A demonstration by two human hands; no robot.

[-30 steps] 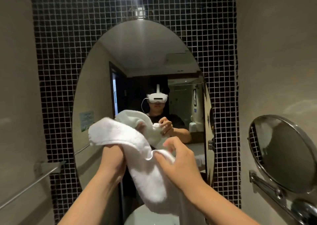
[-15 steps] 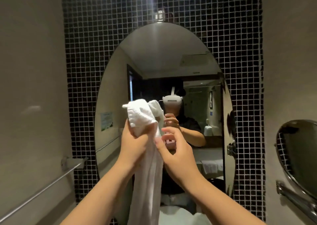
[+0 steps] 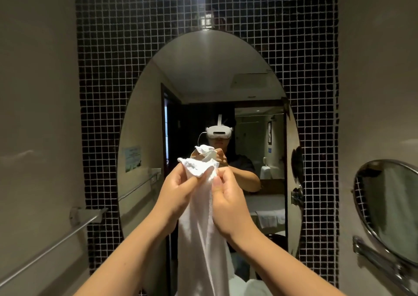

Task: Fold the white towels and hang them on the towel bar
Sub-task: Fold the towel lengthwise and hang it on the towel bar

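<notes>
A white towel hangs straight down in front of me, bunched into a narrow strip. My left hand pinches its top edge from the left, and a corner of cloth sticks up above the fingers. My right hand grips the same top edge from the right, close beside the left hand. The metal towel bar runs along the left wall, low and to the left of both hands, with nothing hanging on it.
An oval wall mirror on dark mosaic tile faces me and reflects a person wearing a headset. A round swivel mirror on a metal arm juts from the right wall. Something white shows at the bottom edge.
The towel went from a wide spread bundle to a narrow hanging strip. Both hands have come together at its top edge. The view shifted right and slightly down.
</notes>
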